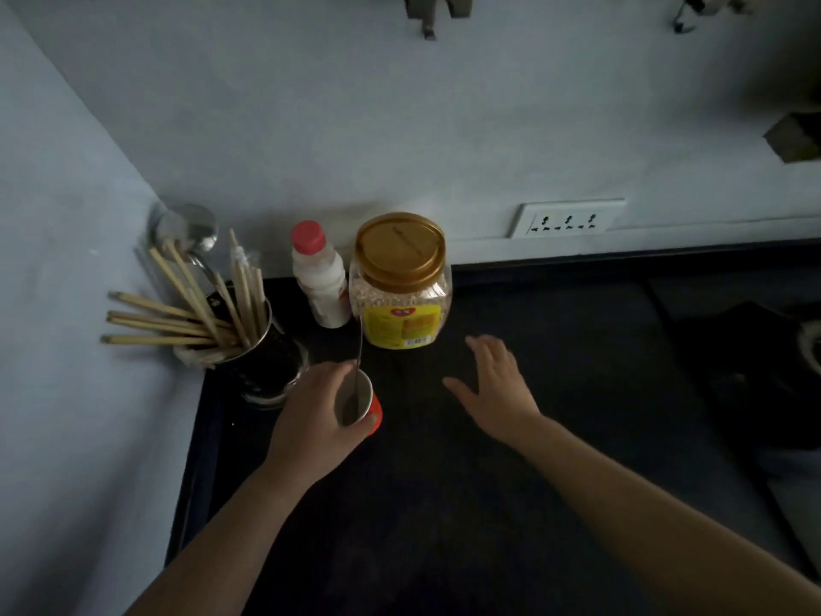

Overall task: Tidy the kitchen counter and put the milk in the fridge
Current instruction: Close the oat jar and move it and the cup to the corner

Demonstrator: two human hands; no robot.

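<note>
Milk bottle (320,277) stands on the dark counter (511,504); left hand (311,415) grips a cup (357,404), right hand (497,389) spread empty.

Left hand (311,415): forearm extended forward, fingers curled in a grip. Right hand (497,389): palm down, fingers spread, empty, forearm angled inward.

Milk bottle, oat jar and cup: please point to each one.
Milk bottle (323,286): head view, on its white body.
Oat jar (402,304): head view, on its clear side.
Cup (374,409): head view, on its red wall.
</note>
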